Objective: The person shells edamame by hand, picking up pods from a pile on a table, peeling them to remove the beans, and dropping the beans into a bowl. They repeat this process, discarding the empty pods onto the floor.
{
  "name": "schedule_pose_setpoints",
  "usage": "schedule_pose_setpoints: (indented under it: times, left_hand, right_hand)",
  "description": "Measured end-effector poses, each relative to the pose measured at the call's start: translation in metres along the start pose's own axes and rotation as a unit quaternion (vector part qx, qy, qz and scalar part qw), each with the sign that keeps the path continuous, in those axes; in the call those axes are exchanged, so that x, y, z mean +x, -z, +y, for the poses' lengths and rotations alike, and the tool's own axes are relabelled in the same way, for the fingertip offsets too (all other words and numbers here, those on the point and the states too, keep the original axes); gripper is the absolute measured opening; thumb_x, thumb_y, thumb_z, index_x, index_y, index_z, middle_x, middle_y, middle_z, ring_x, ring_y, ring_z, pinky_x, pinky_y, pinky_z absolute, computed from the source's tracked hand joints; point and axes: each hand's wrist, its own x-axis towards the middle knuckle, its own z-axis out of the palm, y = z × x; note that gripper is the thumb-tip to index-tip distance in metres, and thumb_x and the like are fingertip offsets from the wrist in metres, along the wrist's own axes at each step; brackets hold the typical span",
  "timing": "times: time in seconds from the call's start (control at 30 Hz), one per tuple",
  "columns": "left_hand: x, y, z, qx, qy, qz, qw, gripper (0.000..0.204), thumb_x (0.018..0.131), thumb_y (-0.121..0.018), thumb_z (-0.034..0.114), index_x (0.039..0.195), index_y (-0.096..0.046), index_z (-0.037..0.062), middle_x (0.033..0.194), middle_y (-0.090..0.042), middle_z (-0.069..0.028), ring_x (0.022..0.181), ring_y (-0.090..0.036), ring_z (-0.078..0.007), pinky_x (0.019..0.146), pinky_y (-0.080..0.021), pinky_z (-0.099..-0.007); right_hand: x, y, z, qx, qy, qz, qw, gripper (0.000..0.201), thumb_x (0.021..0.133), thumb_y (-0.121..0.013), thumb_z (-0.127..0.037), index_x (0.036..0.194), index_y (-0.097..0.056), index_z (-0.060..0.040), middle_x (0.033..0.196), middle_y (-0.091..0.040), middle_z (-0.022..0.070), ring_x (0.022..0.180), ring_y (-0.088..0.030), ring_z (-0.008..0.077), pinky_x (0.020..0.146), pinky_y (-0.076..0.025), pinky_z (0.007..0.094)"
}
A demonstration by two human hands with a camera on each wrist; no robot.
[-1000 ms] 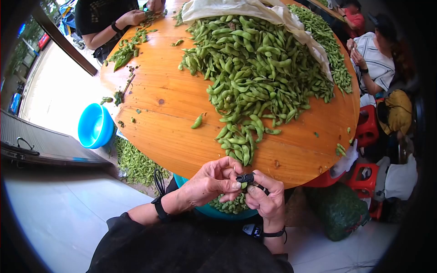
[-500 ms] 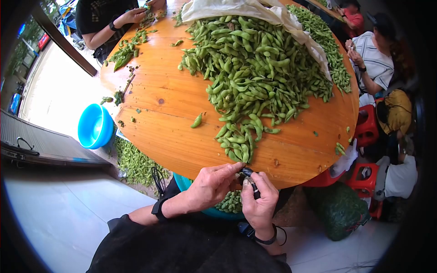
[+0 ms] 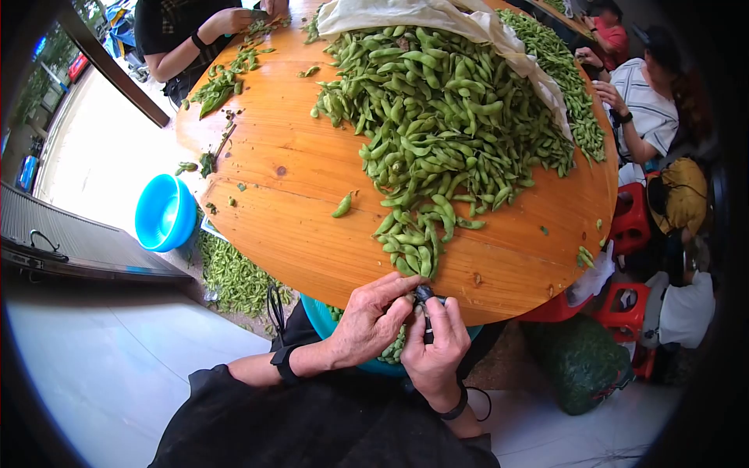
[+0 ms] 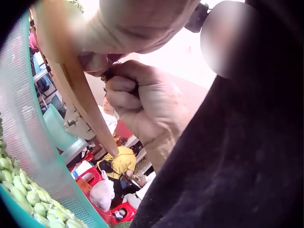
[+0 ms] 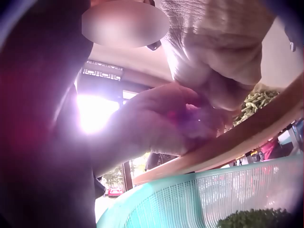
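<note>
Green pods (image 3: pixel 421 253) trail from a large heap (image 3: pixel 445 117) to the near edge of the wooden table (image 3: pixel 273 203). At that edge, my left hand (image 3: pixel 370 320) stretches its index finger beside the lowest pods; what lies under its fingertips is hidden. My right hand (image 3: pixel 433 347) grips a small black object (image 3: pixel 424 293), its fingertips close to the left thumb. The left wrist view shows the right hand (image 4: pixel 147 97) with curled fingers, near the left hand (image 4: pixel 137 23). Below both hands is a teal basket (image 3: pixel 314 316) with green beans (image 4: pixel 35 197) inside.
One loose pod (image 3: pixel 342 205) lies left of the trail. A cream cloth (image 3: pixel 406 14) borders the heap. A blue basin (image 3: pixel 165 213) stands left of the table, near pods on the floor (image 3: pixel 230 269). Other people sit around, with red stools (image 3: pixel 622 304) at right.
The left index finger has moved up to the lowest pods. The right hand has shifted slightly left and down. The green pod piece between the fingers a second ago is no longer visible.
</note>
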Motion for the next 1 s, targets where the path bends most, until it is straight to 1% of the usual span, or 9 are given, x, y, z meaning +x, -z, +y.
schedule_pose_setpoints:
  times: [0.23, 0.3, 0.37, 0.43, 0.5, 0.57, 0.67, 0.77, 1.0]
  left_hand:
    - [0.003, 0.011, 0.010, -0.192, 0.139, -0.055, 0.970, 0.038, 0.096, -0.041, 0.001, 0.130, -0.056, -0.0063, 0.092, -0.059, -0.0063, 0.078, -0.059, -0.0144, 0.068, -0.050, -0.0286]
    - [0.004, 0.019, 0.010, -0.273, 0.227, -0.109, 0.929, 0.041, 0.101, -0.042, 0.006, 0.141, -0.045, -0.0023, 0.097, -0.060, -0.0055, 0.082, -0.061, -0.0132, 0.070, -0.051, -0.0252]
    - [0.001, 0.031, 0.006, -0.280, 0.185, -0.154, 0.929, 0.045, 0.104, -0.043, 0.010, 0.147, -0.037, 0.0007, 0.099, -0.064, -0.0069, 0.086, -0.062, -0.0125, 0.073, -0.052, -0.0249]
    - [0.001, 0.042, 0.019, -0.167, 0.197, -0.363, 0.895, 0.043, 0.103, -0.042, 0.009, 0.145, -0.040, 0.0001, 0.098, -0.068, -0.0087, 0.087, -0.063, -0.0132, 0.074, -0.053, -0.0277]
    - [-0.006, 0.043, 0.012, -0.084, -0.022, -0.446, 0.891, 0.039, 0.097, -0.048, 0.001, 0.136, -0.052, -0.0002, 0.098, -0.070, -0.0144, 0.091, -0.068, -0.0270, 0.080, -0.054, -0.0342]
    - [-0.002, 0.045, 0.014, -0.046, -0.128, -0.343, 0.929, 0.036, 0.093, -0.053, -0.003, 0.128, -0.058, 0.0004, 0.102, -0.069, -0.0164, 0.095, -0.067, -0.0318, 0.083, -0.054, -0.0368]
    - [0.016, 0.067, 0.027, 0.128, -0.004, -0.085, 0.988, 0.024, 0.088, -0.061, -0.002, 0.111, -0.066, 0.0022, 0.101, -0.068, -0.0140, 0.089, -0.067, -0.0291, 0.078, -0.053, -0.0385]
    - [0.046, 0.079, -0.002, 0.344, -0.088, 0.171, 0.919, 0.017, 0.083, -0.066, -0.003, 0.100, -0.065, 0.0017, 0.086, -0.061, -0.0121, 0.073, -0.063, -0.0278, 0.068, -0.051, -0.0373]
    - [0.058, 0.085, -0.019, 0.380, -0.084, 0.167, 0.906, 0.014, 0.084, -0.067, 0.003, 0.097, -0.061, 0.0029, 0.089, -0.061, -0.0109, 0.083, -0.064, -0.0303, 0.073, -0.053, -0.0385]
  right_hand:
    - [0.005, 0.008, 0.012, 0.068, -0.010, -0.010, 0.998, 0.017, 0.084, -0.061, 0.007, 0.100, -0.063, 0.0058, 0.079, -0.054, 0.0133, 0.062, -0.059, 0.0257, 0.053, -0.046, 0.0344]
    - [0.003, 0.013, 0.016, 0.269, -0.186, -0.066, 0.943, 0.013, 0.088, -0.059, 0.005, 0.101, -0.063, 0.0069, 0.079, -0.054, 0.0070, 0.059, -0.057, 0.0136, 0.050, -0.044, 0.0274]
    - [0.006, 0.032, 0.017, 0.361, -0.269, -0.090, 0.889, 0.015, 0.093, -0.054, 0.004, 0.105, -0.063, 0.0093, 0.078, -0.054, 0.0009, 0.057, -0.052, 0.0054, 0.047, -0.040, 0.0200]
    - [0.008, 0.071, 0.026, 0.321, -0.290, -0.102, 0.896, 0.016, 0.087, -0.059, 0.005, 0.101, -0.064, 0.0090, 0.073, -0.053, 0.0047, 0.055, -0.052, 0.0089, 0.048, -0.041, 0.0244]
    - [-0.002, 0.128, 0.067, 0.093, -0.123, -0.206, 0.967, 0.021, 0.077, -0.065, 0.002, 0.097, -0.065, 0.0083, 0.069, -0.054, 0.0109, 0.055, -0.055, 0.0186, 0.051, -0.045, 0.0303]
    - [-0.006, 0.177, 0.069, -0.030, -0.141, -0.321, 0.936, 0.026, 0.071, -0.067, -0.001, 0.095, -0.066, 0.0076, 0.073, -0.059, 0.0179, 0.061, -0.060, 0.0301, 0.057, -0.048, 0.0356]
    - [-0.035, 0.204, 0.091, -0.207, -0.228, -0.212, 0.928, 0.026, 0.075, -0.063, 0.001, 0.100, -0.066, 0.0078, 0.080, -0.066, 0.0216, 0.065, -0.065, 0.0346, 0.061, -0.050, 0.0377]
    - [-0.036, 0.200, 0.095, -0.171, -0.266, -0.138, 0.939, 0.026, 0.077, -0.061, 0.003, 0.102, -0.065, 0.0077, 0.078, -0.065, 0.0206, 0.061, -0.064, 0.0296, 0.059, -0.049, 0.0361]
    - [0.004, 0.122, 0.060, 0.073, -0.212, -0.079, 0.971, 0.019, 0.085, -0.058, 0.004, 0.102, -0.066, 0.0070, 0.074, -0.061, 0.0069, 0.054, -0.052, 0.0093, 0.048, -0.039, 0.0239]
